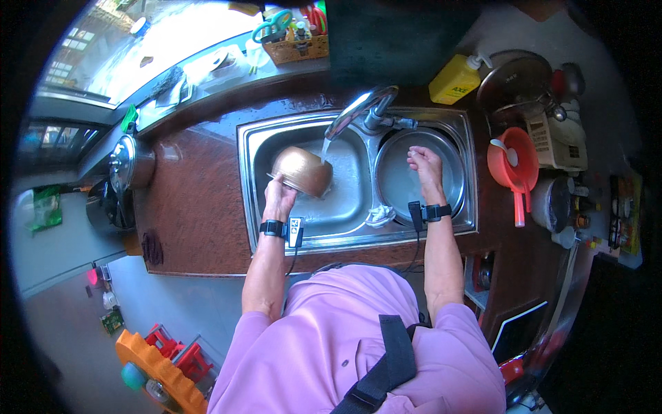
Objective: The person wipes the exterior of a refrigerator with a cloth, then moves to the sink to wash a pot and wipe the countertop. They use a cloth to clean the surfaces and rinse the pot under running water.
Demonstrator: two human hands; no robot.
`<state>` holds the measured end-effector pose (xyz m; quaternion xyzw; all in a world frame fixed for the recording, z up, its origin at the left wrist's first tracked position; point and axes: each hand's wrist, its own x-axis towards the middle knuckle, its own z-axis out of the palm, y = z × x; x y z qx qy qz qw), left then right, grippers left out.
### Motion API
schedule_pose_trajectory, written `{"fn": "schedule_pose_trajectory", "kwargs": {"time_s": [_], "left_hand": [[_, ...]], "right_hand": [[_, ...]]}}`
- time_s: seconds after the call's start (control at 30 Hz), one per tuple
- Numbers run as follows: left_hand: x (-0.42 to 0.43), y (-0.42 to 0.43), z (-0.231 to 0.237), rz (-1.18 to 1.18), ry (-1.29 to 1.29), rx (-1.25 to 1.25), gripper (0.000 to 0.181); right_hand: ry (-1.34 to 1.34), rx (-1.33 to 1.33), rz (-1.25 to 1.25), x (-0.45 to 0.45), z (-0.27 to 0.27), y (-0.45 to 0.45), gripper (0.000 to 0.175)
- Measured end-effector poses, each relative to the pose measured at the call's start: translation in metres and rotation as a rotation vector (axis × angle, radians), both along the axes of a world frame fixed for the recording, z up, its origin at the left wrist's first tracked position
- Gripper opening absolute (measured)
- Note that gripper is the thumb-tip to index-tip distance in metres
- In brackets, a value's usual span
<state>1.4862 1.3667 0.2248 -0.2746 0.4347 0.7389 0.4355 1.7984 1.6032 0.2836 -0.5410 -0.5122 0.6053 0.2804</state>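
My left hand (279,199) grips the rim of a gold-coloured metal pot (302,169), which is tipped on its side over the left sink basin (351,207). Water runs from the curved chrome faucet (357,114) down at the pot's right edge. My right hand (428,168) hovers above a round metal basin (382,178) set in the right half of the sink, which holds cloudy liquid. Its fingers are curled together, and nothing shows in them. A crumpled white cloth or scrubber (380,215) lies on the divider at the front.
Behind the sink stands a yellow soap bottle (455,80) with a pump. A coral plastic strainer or scoop (512,171) and a cream rack (558,142) are on the right. At the left end sits a pressure cooker (132,163). Scissors (274,25) stand in a sill box (297,50).
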Motion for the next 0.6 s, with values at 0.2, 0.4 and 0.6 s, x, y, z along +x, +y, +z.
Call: {"fn": "schedule_pose_trajectory", "kwargs": {"time_s": [0.2,0.4,0.6], "left_hand": [[0.003,0.004,0.010,0.182,-0.034,0.082,0.042],[0.017,0.020,0.011,0.254,-0.067,0.129,0.044],[0.026,0.024,0.020,0.145,-0.021,0.176,0.045]], "right_hand": [[0.012,0.031,-0.021,0.004,0.004,0.011,0.025],[0.000,0.013,-0.039,0.015,0.007,0.008,0.025],[0.009,0.018,-0.041,0.015,0.001,0.001,0.023]]}}
